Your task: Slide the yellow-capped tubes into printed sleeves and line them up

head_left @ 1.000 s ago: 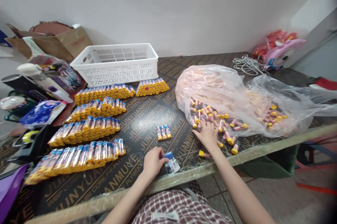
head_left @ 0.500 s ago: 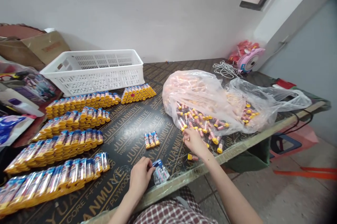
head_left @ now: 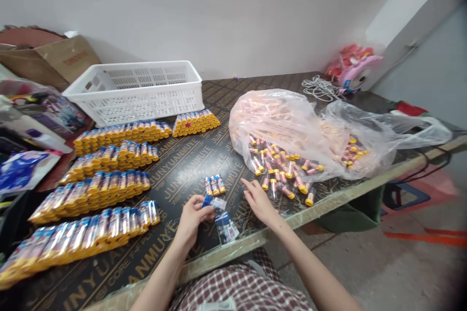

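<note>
Between the thumb and fingers of my left hand (head_left: 195,214) is a small clear packet with a blue top (head_left: 215,202). More such packets (head_left: 226,228) lie flat on the table just below it. Three small tubes with blue and yellow ends (head_left: 215,184) lie side by side beyond that hand. My right hand (head_left: 258,200) rests over the table with its fingers apart and nothing in them. To its right, loose yellow-capped tubes (head_left: 288,170) spill from a translucent plastic bag (head_left: 277,111).
Stacked rows of blue and yellow tubes (head_left: 109,223) cover the left side. A white basket (head_left: 146,101) stands behind them. Cartons are at the far left. A pink fan (head_left: 359,77) and a coiled white cable (head_left: 319,88) sit at the back right.
My left hand has lifted a blue-topped packet from the ones on the table. My right hand has drawn back left from the loose tubes, fingers spread. The view has shifted slightly.
</note>
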Tool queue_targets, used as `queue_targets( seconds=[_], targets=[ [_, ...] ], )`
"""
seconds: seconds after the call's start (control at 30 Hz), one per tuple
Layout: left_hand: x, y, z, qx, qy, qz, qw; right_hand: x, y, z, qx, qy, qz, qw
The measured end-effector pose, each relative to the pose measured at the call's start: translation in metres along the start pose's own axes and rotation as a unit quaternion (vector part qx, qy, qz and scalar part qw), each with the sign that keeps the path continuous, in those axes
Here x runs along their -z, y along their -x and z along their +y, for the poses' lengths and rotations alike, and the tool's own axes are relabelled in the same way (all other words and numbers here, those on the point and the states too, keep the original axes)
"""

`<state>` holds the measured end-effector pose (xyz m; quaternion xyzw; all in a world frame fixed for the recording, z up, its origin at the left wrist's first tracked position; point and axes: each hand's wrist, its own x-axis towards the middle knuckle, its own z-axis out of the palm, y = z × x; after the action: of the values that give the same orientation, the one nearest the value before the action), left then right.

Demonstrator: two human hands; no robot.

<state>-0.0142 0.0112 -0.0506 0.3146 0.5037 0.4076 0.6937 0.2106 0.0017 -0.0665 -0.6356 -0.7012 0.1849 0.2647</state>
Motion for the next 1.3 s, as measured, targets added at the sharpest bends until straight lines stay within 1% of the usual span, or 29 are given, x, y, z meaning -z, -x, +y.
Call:
queue_targets(
  seconds=[0.1,0.17,0.23,0.3,0.33,0.37,0.4,0.43,0.47,0.57,0.6,0.67,0.7,0.73,0.77,0.8,0.83,0.87,0.9,0.93,0.97,1.0,1.03,1.13,1.2,1.3],
  targets=[
    [-0.008,0.000,0.004,0.008,0.026,0.013,1.000,0.001,0.003,-0.010,-0.016,-0.080,0.033,0.996],
    [-0.012,0.002,0.005,0.024,0.018,0.004,1.000,0.003,0.004,-0.017,-0.043,-0.143,0.064,0.987],
    [-0.012,0.006,0.004,0.030,-0.033,-0.031,0.999,0.004,0.006,-0.025,-0.053,-0.179,0.086,0.979],
    [-0.008,0.010,-0.001,0.003,-0.148,-0.079,0.986,0.006,0.008,-0.032,-0.037,-0.183,0.093,0.978],
    [-0.005,0.011,-0.004,-0.030,-0.233,-0.093,0.967,0.006,0.009,-0.035,-0.031,-0.174,0.093,0.980],
    [-0.001,0.011,-0.009,-0.069,-0.321,-0.096,0.940,0.006,0.009,-0.037,-0.027,-0.164,0.095,0.981],
    [0.002,0.010,-0.014,-0.107,-0.396,-0.082,0.908,0.006,0.009,-0.038,-0.022,-0.156,0.098,0.983],
    [0.005,0.007,-0.019,-0.127,-0.458,-0.078,0.876,0.006,0.009,-0.039,-0.016,-0.149,0.099,0.984],
    [0.008,0.005,-0.024,-0.140,-0.499,-0.064,0.853,0.006,0.009,-0.039,-0.011,-0.142,0.103,0.984],
    [0.012,0.003,-0.035,-0.151,-0.563,-0.023,0.812,0.005,0.012,-0.038,-0.003,-0.144,0.114,0.983],
    [0.012,0.004,-0.037,-0.163,-0.573,-0.016,0.803,0.005,0.013,-0.038,-0.005,-0.152,0.118,0.981],
    [0.013,0.007,-0.039,-0.211,-0.571,-0.008,0.793,0.005,0.015,-0.038,-0.010,-0.171,0.124,0.977],
    [0.013,0.008,-0.038,-0.237,-0.557,-0.006,0.796,0.005,0.015,-0.037,-0.015,-0.178,0.128,0.976],
    [0.012,0.009,-0.037,-0.256,-0.533,-0.003,0.806,0.005,0.016,-0.037,-0.020,-0.181,0.133,0.974],
    [0.011,0.009,-0.035,-0.260,-0.501,0.001,0.826,0.006,0.016,-0.037,-0.024,-0.183,0.139,0.973],
    [0.010,0.009,-0.032,-0.247,-0.458,0.006,0.854,0.007,0.016,-0.038,-0.030,-0.186,0.145,0.971],
    [0.008,0.008,-0.029,-0.221,-0.403,0.014,0.888,0.008,0.017,-0.039,-0.034,-0.189,0.151,0.970],
    [0.005,0.006,-0.025,-0.180,-0.336,0.025,0.924,0.009,0.017,-0.040,-0.036,-0.196,0.155,0.968],
    [0.003,0.004,-0.021,-0.137,-0.248,0.035,0.958,0.010,0.018,-0.041,-0.037,-0.206,0.158,0.965],
    [0.001,0.001,-0.017,-0.091,-0.157,0.045,0.982,0.011,0.018,-0.042,-0.034,-0.220,0.160,0.962],
    [-0.001,-0.002,-0.013,-0.047,-0.085,0.052,0.994,0.011,0.018,-0.043,-0.030,-0.239,0.160,0.957],
    [-0.002,-0.005,-0.009,-0.015,-0.029,0.057,0.998,0.011,0.018,-0.045,-0.025,-0.259,0.154,0.953],
    [-0.002,-0.009,-0.005,0.004,0.016,0.061,0.998,0.010,0.019,-0.046,-0.019,-0.278,0.144,0.949],
    [-0.002,-0.015,0.002,0.022,0.112,0.061,0.992,0.006,0.022,-0.050,0.003,-0.308,0.114,0.945],
    [-0.002,-0.016,0.004,0.025,0.145,0.062,0.987,0.003,0.026,-0.053,0.017,-0.300,0.112,0.947],
    [-0.001,-0.016,0.005,0.028,0.161,0.081,0.983,0.002,0.031,-0.057,0.035,-0.268,0.122,0.955]
  ],
)
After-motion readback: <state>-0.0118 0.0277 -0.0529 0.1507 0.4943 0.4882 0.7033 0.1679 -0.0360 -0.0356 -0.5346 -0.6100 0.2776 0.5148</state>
